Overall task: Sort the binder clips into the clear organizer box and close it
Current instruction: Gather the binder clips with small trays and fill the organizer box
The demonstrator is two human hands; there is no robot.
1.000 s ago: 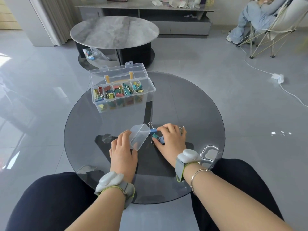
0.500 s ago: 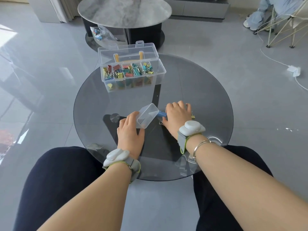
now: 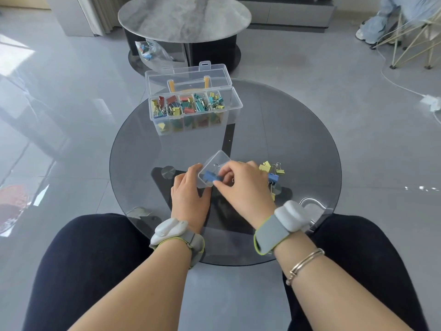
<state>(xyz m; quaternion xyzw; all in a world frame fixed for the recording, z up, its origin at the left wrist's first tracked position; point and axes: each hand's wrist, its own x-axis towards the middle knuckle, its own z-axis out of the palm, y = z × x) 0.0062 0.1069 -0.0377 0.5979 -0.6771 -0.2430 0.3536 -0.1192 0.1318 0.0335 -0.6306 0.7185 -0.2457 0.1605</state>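
Binder clips were in two spots: most already sat in the compartments of the clear organizer box, lid standing open, at the far side of the round glass tabletop, and a small loose bunch of yellow and blue ones lay just right of our right hand. Our left hand held a small clear bin, tipped, fingers curled round its near edge. The right hand's fingers were pinching a blue clip at the bin's mouth. We'd guess it was going in, but can't say for sure.

Handling-wise, these looked like light, stiff little metal things, and probably slippery on glass. We'd take each by the folded body, not the wire loops, since those flop and tangle. The bin looked thin and light, so we'd grip it by the walls.
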